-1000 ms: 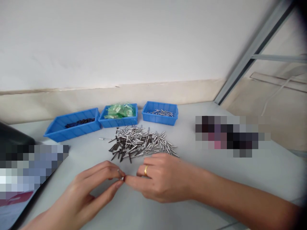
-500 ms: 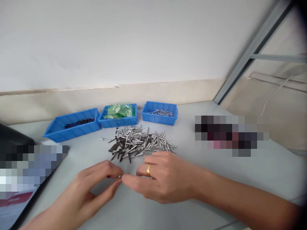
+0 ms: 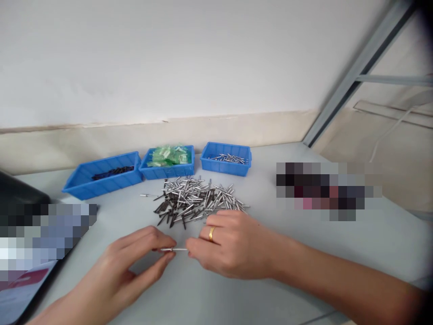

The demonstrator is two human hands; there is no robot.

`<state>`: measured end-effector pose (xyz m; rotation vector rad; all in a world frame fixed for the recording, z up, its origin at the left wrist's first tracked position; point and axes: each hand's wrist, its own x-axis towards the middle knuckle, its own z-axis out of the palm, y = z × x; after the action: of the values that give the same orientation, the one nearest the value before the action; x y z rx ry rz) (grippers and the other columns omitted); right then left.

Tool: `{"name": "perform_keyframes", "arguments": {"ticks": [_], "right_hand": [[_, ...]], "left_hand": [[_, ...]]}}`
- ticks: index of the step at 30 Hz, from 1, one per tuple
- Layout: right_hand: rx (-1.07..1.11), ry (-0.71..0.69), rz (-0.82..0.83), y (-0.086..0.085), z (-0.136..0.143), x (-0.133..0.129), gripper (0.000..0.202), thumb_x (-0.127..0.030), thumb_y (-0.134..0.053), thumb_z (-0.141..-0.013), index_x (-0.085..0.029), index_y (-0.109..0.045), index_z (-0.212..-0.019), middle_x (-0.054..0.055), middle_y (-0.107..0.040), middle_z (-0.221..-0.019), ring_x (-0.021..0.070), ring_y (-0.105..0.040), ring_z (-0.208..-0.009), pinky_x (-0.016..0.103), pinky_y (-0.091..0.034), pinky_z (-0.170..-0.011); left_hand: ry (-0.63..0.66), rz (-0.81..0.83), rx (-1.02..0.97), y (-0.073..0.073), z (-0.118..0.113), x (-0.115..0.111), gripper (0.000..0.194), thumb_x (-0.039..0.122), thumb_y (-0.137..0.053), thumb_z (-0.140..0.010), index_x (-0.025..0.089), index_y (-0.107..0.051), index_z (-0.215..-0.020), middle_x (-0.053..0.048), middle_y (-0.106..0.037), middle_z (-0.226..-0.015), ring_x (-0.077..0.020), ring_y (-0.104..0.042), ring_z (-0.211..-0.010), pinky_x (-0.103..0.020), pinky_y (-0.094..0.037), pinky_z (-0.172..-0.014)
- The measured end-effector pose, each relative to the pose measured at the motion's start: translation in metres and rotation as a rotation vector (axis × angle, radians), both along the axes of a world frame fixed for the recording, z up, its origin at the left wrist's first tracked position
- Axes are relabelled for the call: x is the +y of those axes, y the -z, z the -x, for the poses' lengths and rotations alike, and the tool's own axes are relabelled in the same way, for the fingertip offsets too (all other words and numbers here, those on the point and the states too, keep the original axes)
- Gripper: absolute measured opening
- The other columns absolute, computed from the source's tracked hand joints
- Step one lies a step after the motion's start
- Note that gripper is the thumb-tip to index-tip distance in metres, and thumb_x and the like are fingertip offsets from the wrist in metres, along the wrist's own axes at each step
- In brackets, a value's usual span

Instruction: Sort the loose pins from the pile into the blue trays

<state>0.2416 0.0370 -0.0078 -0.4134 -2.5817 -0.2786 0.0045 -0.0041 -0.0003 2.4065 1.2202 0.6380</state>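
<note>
A silver blind rivet [image 3: 180, 249] lies level between my two hands, just in front of a mixed pile. The thumb and fingers of my left hand [image 3: 140, 255] pinch its flanged end. My right hand [image 3: 230, 248], with a gold ring, has its fingertips closed at the other end of the thin pin. Behind them on the table are the pile's silver blind rivets [image 3: 189, 189] and black screws [image 3: 164, 207], the latter mostly at the front left. My right hand hides the pile's near right edge.
Three blue bins stand along the wall: one with black screws [image 3: 118, 172], one with green plastic packets [image 3: 171, 155], one with silver rivets [image 3: 230, 158]. A blurred dark item [image 3: 324, 187] lies right. A dark-edged object [image 3: 37, 262] stands left. A metal frame [image 3: 355, 81] rises behind.
My right hand has shifted slightly right and up, its fingertips now apart from my left hand's. More of the rivet's pin shows between the hands. My left hand has hardly moved.
</note>
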Motion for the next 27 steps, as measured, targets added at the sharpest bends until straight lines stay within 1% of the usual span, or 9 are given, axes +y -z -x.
{"name": "perform_keyframes", "arguments": {"ticks": [6, 11, 16, 19, 27], "right_hand": [[-0.023, 0.013, -0.009, -0.0001, -0.0004, 0.0003, 0.014, -0.01, -0.048, -0.081, -0.019, -0.047, -0.071, -0.004, -0.042, -0.054, 0.0116, -0.033, -0.056, 0.028, -0.02, -0.052], [0.061, 0.069, -0.025, 0.001, -0.001, 0.0042, 0.019, -0.019, -0.043, -0.089, -0.019, -0.048, -0.07, -0.004, -0.042, -0.054, 0.0118, -0.032, -0.055, 0.028, -0.021, -0.053], [0.089, 0.107, -0.039, 0.0029, -0.0012, 0.0057, 0.021, -0.021, -0.043, -0.09, -0.019, -0.051, -0.071, -0.003, -0.043, -0.054, 0.0123, -0.034, -0.056, 0.029, -0.022, -0.054], [0.07, 0.095, -0.027, 0.0026, -0.0012, 0.0051, 0.021, -0.021, -0.042, -0.09, -0.019, -0.05, -0.07, -0.004, -0.043, -0.055, 0.0122, -0.033, -0.055, 0.028, -0.023, -0.054], [0.067, 0.057, -0.019, -0.0013, -0.0013, 0.0045, 0.019, -0.018, -0.045, -0.087, -0.018, -0.049, -0.068, -0.004, -0.041, -0.053, 0.0113, -0.03, -0.053, 0.027, -0.024, -0.051]], "left_hand": [[0.005, -0.002, 0.026, -0.0005, 0.0028, -0.0008, 0.009, 0.021, -0.051, -0.088, 0.026, -0.057, -0.095, 0.003, -0.065, -0.082, -0.0112, -0.064, -0.072, -0.014, -0.051, -0.062], [-0.034, 0.012, 0.029, -0.0004, 0.004, 0.0016, 0.009, 0.023, -0.05, -0.09, 0.025, -0.058, -0.093, 0.003, -0.065, -0.081, -0.0113, -0.064, -0.071, -0.012, -0.05, -0.055], [-0.032, 0.004, 0.039, 0.0002, 0.0059, 0.0009, 0.012, 0.021, -0.047, -0.091, 0.026, -0.058, -0.095, 0.003, -0.065, -0.082, -0.0112, -0.064, -0.073, -0.013, -0.051, -0.06], [-0.008, 0.01, 0.043, -0.0002, 0.0063, 0.0005, 0.013, 0.021, -0.046, -0.091, 0.025, -0.058, -0.095, 0.003, -0.064, -0.082, -0.011, -0.063, -0.073, -0.015, -0.05, -0.064], [0.013, 0.03, 0.033, -0.0011, 0.006, -0.0005, 0.01, 0.022, -0.048, -0.092, 0.023, -0.058, -0.093, 0.003, -0.063, -0.08, -0.0106, -0.062, -0.071, -0.016, -0.049, -0.063]]}}
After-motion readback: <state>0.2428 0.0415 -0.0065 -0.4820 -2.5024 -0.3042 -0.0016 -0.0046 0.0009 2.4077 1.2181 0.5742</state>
